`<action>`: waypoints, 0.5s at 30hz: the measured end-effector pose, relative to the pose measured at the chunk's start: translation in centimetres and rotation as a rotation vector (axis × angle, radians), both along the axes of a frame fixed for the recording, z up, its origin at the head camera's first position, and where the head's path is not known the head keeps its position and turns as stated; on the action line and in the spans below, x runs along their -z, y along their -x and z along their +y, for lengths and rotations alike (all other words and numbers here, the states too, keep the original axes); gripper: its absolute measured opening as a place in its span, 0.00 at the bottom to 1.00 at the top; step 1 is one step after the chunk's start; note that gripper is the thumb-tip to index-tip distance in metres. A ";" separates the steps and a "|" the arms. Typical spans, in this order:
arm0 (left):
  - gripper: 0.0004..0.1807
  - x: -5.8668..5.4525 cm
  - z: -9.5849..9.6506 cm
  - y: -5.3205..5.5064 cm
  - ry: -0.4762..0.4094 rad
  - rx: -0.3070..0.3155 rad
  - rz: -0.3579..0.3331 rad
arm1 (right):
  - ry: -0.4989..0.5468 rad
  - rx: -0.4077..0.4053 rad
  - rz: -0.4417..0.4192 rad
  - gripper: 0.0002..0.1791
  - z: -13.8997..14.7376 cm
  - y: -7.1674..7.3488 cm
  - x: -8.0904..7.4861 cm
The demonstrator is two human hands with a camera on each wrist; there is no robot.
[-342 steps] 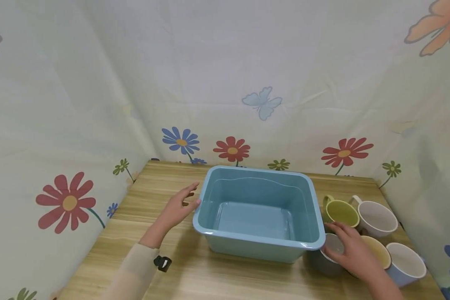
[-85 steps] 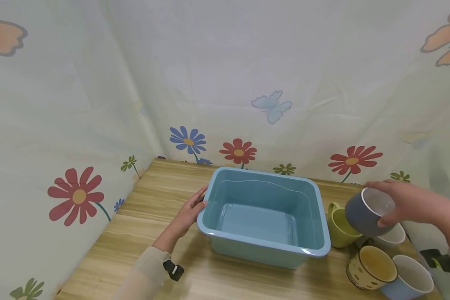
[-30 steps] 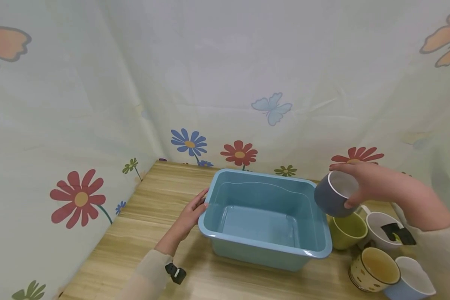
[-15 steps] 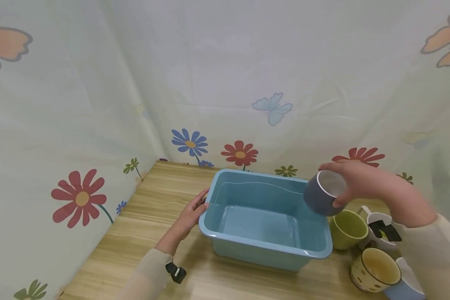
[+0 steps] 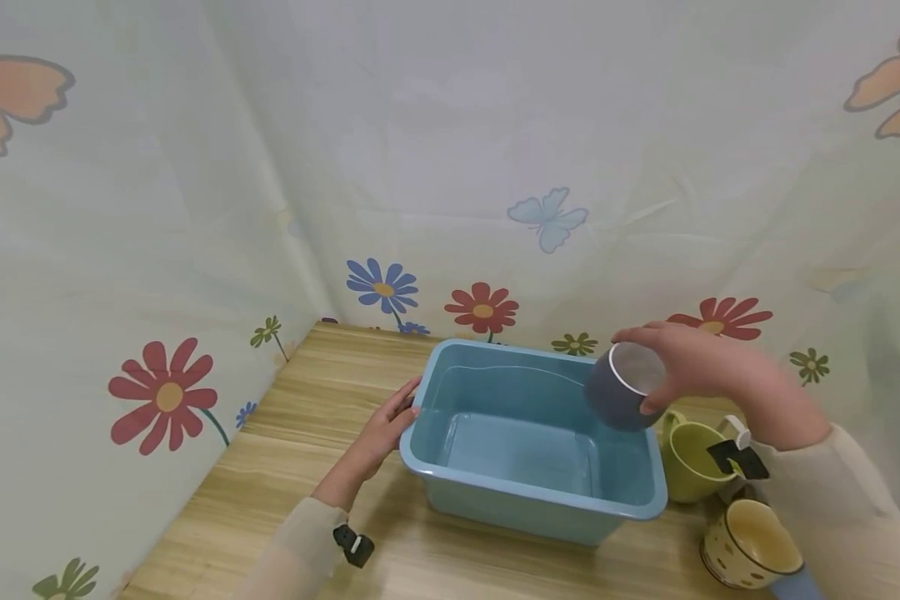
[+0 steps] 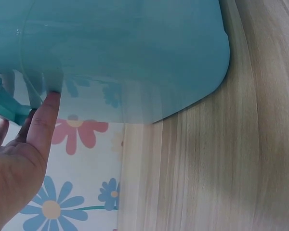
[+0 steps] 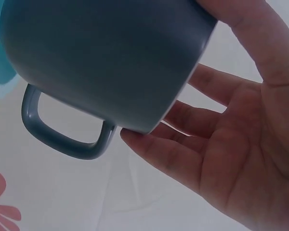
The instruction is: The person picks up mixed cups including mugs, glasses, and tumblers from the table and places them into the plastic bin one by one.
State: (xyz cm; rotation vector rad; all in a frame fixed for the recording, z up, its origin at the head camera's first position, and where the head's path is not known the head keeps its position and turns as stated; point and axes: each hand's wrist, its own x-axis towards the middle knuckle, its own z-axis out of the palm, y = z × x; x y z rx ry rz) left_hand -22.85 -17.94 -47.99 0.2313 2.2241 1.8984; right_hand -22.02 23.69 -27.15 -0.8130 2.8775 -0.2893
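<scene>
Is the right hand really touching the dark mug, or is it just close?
Touching. The right wrist view shows the right hand gripping the dark mug by its rim, the thumb meeting it without a gap.

From above, the wide mouth of the rectangular blue plastic tub (image 5: 521, 510) gives a way in at its middle and left; its walls bar entry from the sides. A tilted dark blue-grey ceramic mug (image 5: 613, 396) in the right hand (image 5: 682, 362) blocks the back right corner. Outside the right end, a green ceramic mug (image 5: 686, 458), a cream spotted cup (image 5: 753, 546) and the beige sleeve (image 5: 832, 508) crowd the counter (image 5: 311, 392). Bare wood leaves room behind the left hand (image 5: 382, 433), which obstructs the left wall.
</scene>
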 end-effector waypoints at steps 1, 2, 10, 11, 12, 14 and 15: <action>0.33 0.0 0.0 0.0 0.001 -0.003 -0.002 | 0.000 -0.002 -0.004 0.49 -0.2 0.0 0.1; 0.33 0.0 0.1 0.0 0.001 0.000 0.002 | 0.001 -0.003 -0.009 0.49 -0.3 0.0 0.2; 0.34 0.2 0.0 0.1 -0.004 0.007 -0.007 | 0.011 0.014 -0.047 0.50 -1.4 0.3 0.7; 0.34 0.2 0.0 0.1 -0.003 0.008 -0.007 | 0.014 0.018 -0.052 0.51 -1.5 0.3 0.7; 0.34 0.2 -0.1 0.1 -0.003 0.005 -0.009 | 0.016 0.018 -0.054 0.50 -1.7 0.3 0.7; 0.34 0.2 -0.1 0.1 -0.002 0.006 -0.009 | 0.023 0.017 -0.063 0.50 -2.1 0.4 0.7; 0.34 0.2 -0.1 0.1 -0.002 0.009 -0.008 | 0.027 0.013 -0.067 0.49 -2.3 0.4 0.8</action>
